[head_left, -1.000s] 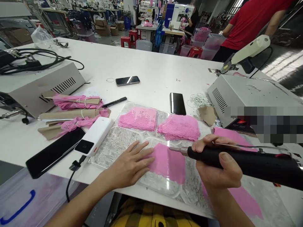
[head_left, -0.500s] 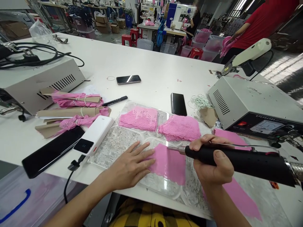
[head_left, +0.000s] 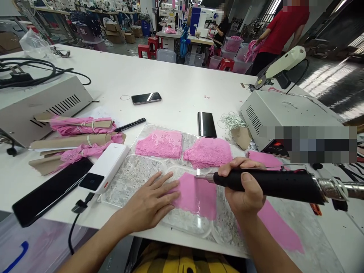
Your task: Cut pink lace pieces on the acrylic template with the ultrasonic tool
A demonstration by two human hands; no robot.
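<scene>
My left hand (head_left: 150, 201) lies flat with fingers spread on the left end of a pink lace strip (head_left: 196, 195) that rests on a clear scarred plate (head_left: 136, 174). My right hand (head_left: 244, 189) is wrapped round the black handle of a hot cutting tool (head_left: 270, 182), held level with its metal tip (head_left: 203, 177) just above the strip's far edge. The strip runs on under my right wrist toward the lower right (head_left: 280, 229). Two cut pink lace pieces (head_left: 159, 143) (head_left: 207, 152) lie side by side just beyond.
A white power bank (head_left: 105, 167) and a black phone (head_left: 48, 193) lie left of the plate. Lace bundles on cardboard (head_left: 82, 125), a pen (head_left: 130, 124), two more phones (head_left: 146, 98) (head_left: 206, 124) and two grey control boxes (head_left: 42, 106) (head_left: 278, 113) stand around. A person in red stands far right.
The view has shifted slightly to the right and up. Both hands keep the same pose on the strip and tool; the tool tip has stayed over the strip's far edge.
</scene>
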